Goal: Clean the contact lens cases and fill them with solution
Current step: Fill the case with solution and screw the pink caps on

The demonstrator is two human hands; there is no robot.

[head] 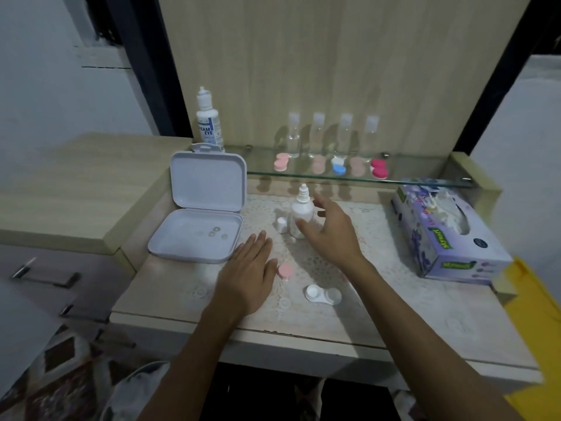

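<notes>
Lace cloth (358, 247) covers a pale wooden dressing table (303, 335) with a tall wood-grain back panel (334, 71); white walls show at 9 and 3 o'clock. The left hand (247, 278) lies flat on the cloth, fingers straight and released, with a pink cap (286, 271) just beside its thumb. The right hand (328, 229) is spread, its fingers loose, about a small white dropper bottle (301, 214) standing uncapped at centre, grasping nothing; the bottle's cap (281, 225) stands beside it. An open white lens case (323, 294) lies at 6 o'clock. At 9 o'clock is an open white box (200, 220). A glass shelf (425, 174) at 12 o'clock holds closed lens cases (338, 169) and clear bottles (344, 132); a large solution bottle (208, 120) stands at 11. A tissue box (446, 232) sits at 3.
</notes>
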